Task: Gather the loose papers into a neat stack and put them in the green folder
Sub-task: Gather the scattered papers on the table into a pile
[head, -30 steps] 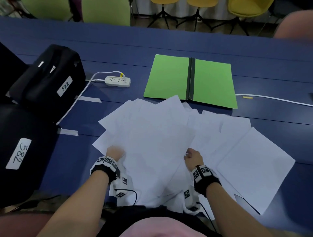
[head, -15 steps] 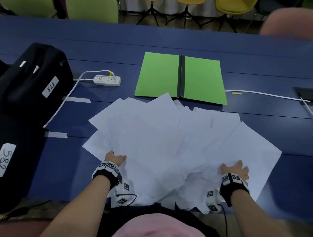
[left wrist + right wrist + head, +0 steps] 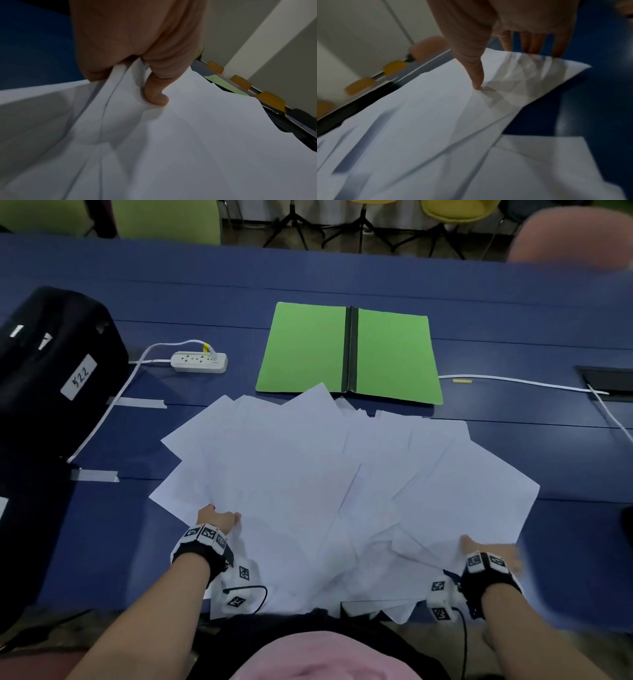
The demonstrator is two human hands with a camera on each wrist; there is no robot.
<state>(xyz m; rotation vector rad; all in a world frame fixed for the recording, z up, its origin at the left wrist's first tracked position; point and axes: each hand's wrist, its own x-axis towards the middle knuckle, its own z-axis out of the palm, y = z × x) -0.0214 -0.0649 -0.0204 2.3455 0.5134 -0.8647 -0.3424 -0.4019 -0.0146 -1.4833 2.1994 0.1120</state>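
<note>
Several loose white papers (image 3: 308,474) lie fanned out and overlapping on the blue table (image 3: 342,275), some hanging over its near edge. Behind them the green folder (image 3: 301,347) lies open and flat, with a black spine. My left hand (image 3: 219,517) grips the left near edge of the pile; in the left wrist view its thumb (image 3: 154,94) lies on top of the papers (image 3: 188,135) and the fingers are beneath. My right hand (image 3: 489,549) holds the rightmost sheet's near corner, thumb (image 3: 476,75) on top of the papers (image 3: 436,121), fingers (image 3: 532,43) below.
Black bags (image 3: 58,364) with white labels fill the left side. A white power strip (image 3: 198,361) and its cord lie left of the folder. A white cable (image 3: 513,380) runs right to a dark table recess (image 3: 606,378). Chairs stand beyond the far edge.
My right hand has moved from the middle of the pile out to the near corner of the rightmost sheet. My left hand has stayed at the left edge.
</note>
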